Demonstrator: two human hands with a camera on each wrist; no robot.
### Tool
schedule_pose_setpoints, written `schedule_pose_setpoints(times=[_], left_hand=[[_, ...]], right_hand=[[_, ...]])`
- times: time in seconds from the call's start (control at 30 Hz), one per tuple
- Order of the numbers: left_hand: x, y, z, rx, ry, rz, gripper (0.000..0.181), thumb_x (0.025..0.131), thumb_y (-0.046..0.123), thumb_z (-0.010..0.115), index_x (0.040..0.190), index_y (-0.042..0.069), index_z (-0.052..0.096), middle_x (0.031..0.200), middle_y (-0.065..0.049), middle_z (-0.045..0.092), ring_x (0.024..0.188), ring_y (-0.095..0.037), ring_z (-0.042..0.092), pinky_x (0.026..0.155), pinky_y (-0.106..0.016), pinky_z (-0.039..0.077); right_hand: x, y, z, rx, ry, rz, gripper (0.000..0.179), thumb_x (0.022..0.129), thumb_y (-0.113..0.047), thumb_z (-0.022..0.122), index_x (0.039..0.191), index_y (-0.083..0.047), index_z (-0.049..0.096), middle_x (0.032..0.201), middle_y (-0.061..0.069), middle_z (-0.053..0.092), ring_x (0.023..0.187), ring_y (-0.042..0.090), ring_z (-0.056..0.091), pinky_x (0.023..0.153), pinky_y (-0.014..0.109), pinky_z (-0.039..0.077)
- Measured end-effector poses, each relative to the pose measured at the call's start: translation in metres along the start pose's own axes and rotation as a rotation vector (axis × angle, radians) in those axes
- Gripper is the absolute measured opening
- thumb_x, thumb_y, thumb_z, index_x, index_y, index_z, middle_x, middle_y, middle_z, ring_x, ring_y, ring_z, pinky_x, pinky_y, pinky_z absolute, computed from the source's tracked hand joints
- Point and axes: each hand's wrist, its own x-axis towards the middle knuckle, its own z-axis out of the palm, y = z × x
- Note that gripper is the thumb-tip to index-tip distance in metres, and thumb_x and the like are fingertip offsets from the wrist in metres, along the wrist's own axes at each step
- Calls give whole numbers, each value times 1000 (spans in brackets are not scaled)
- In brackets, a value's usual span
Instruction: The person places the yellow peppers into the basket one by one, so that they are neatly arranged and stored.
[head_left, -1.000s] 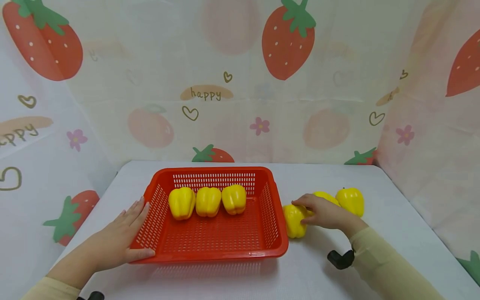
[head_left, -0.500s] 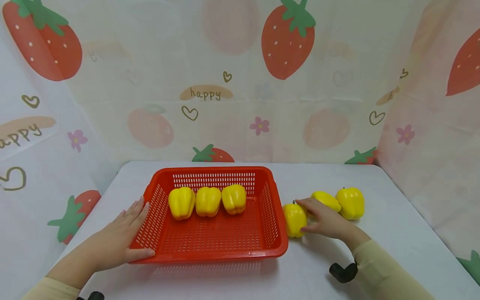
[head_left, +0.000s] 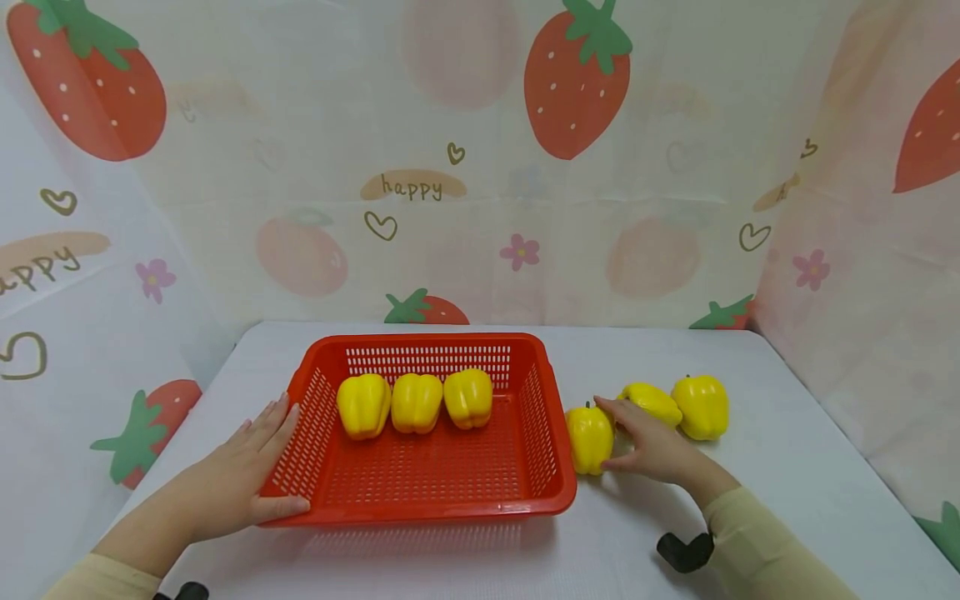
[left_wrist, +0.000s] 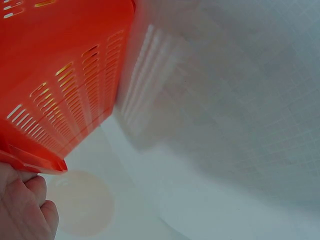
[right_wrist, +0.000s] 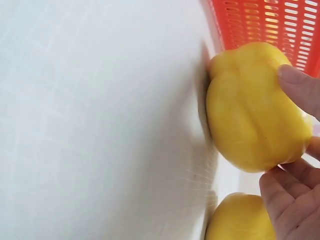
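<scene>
My left hand (head_left: 234,477) lies along the left side of the red plastic basket (head_left: 427,512), fingers extended at its rim and thumb at the near corner. In the left wrist view, part of that hand (left_wrist: 25,207) shows just below the basket's rim. Beside the basket's right wall stands a yellow bell pepper (head_left: 588,440), stem up. My right hand (head_left: 652,446) holds it between thumb and fingers from the right. The right wrist view shows the thumb (right_wrist: 300,87) on the pepper and the fingertips at its edge.
Three yellow bell peppers (head_left: 416,404) line up inside the basket. Behind the right hand lie two more, one on its side (head_left: 651,402) and one upright (head_left: 701,407). A white cloth covers the table (head_left: 787,467); a strawberry-print curtain (head_left: 480,250) hangs behind it.
My right hand has shifted slightly right, uncovering more of the pepper and its stem. The pepper beside the basket has straightened a little. The left hand and basket have stayed put.
</scene>
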Motion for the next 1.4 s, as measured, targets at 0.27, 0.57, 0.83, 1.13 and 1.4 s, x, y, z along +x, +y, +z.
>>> schedule_pose_setpoints(times=[0.27, 0.57, 0.83, 1.13, 1.4], left_hand=[[1, -1, 0, 7, -19, -12, 113, 68, 71, 58, 146, 3, 13, 151, -19, 11, 135, -38, 13, 105, -58, 20], [1, -1, 1, 6, -22, -14, 114, 67, 73, 57, 146, 3, 13, 151, -19, 10, 136, -37, 13, 104, -58, 21], [1, 0, -1, 16, -10, -2, 114, 67, 74, 55, 146, 3, 14, 150, -19, 11, 135, -38, 13, 104, -58, 21], [1, -1, 0, 14, -17, -3, 115, 67, 75, 54, 146, 3, 12, 151, -19, 10, 136, -37, 13, 104, -59, 21], [1, 0, 0, 12, -25, -14, 115, 67, 74, 56, 146, 3, 12, 151, -19, 10, 136, -37, 13, 104, -58, 21]], right_hand=[[1, 4, 5, 14, -20, 29, 88, 70, -32, 79, 142, -15, 32, 140, 9, 39, 125, 29, 39, 100, 51, 36], [2, 5, 11, 22, -6, 10, 93, 68, -35, 80, 142, -12, 29, 141, 11, 36, 126, 31, 37, 100, 53, 34], [2, 4, 14, -4, 12, -3, 94, 67, -35, 81, 142, -13, 28, 142, 12, 35, 128, 31, 35, 102, 52, 32], [2, 5, 14, -42, 41, -14, 94, 66, -39, 80, 141, -10, 31, 139, 12, 39, 125, 30, 40, 99, 49, 37], [1, 1, 10, -56, 35, -4, 96, 64, -43, 80, 140, -10, 32, 137, 11, 42, 122, 29, 43, 98, 50, 38]])
